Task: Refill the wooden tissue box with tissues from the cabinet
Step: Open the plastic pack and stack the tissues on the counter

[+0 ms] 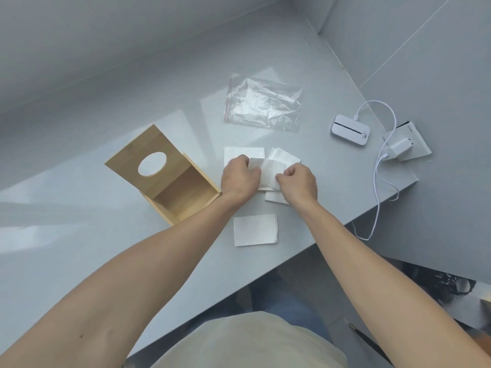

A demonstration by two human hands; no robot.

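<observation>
The wooden tissue box (183, 197) stands on the grey counter, empty inside, its lid with an oval hole (144, 155) swung up and open. Just right of it, my left hand (239, 176) and my right hand (299, 181) each pinch one side of a folded white tissue (268, 172) held between them. More folded tissues lie around: one behind my left hand (244, 152), one behind my right hand (284, 155), one under my right hand (275, 197), and one nearer to me (255, 229).
An empty clear plastic zip bag (263, 104) lies behind the tissues. At the right sit a small white device (350, 130), its white cable (377, 181) and a charger on a wall socket plate (406, 144). The counter edge (345, 224) runs diagonally at right.
</observation>
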